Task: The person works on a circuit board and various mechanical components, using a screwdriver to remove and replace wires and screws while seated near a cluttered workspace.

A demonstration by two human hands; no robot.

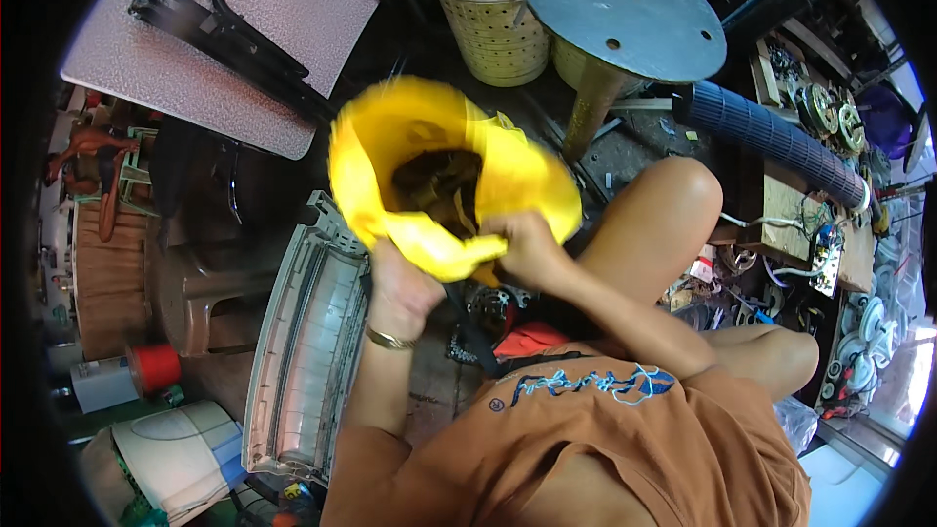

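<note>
A yellow plastic bag (410, 137) is held open in front of me, blurred by motion, with dark brown contents visible inside. My left hand (398, 285) grips the bag's lower rim, a metal bracelet on its wrist. Right beside it, my right hand (522, 246) pinches the same rim. A black strap hangs below the two hands.
A white slatted air-conditioner cover (307, 351) lies at my left. A round grey metal stool (625, 10) and a woven basket (493, 34) stand ahead. A blue cylindrical blower fan (771, 137) and circuit boards lie right. A pink tabletop (224, 29) leans upper left.
</note>
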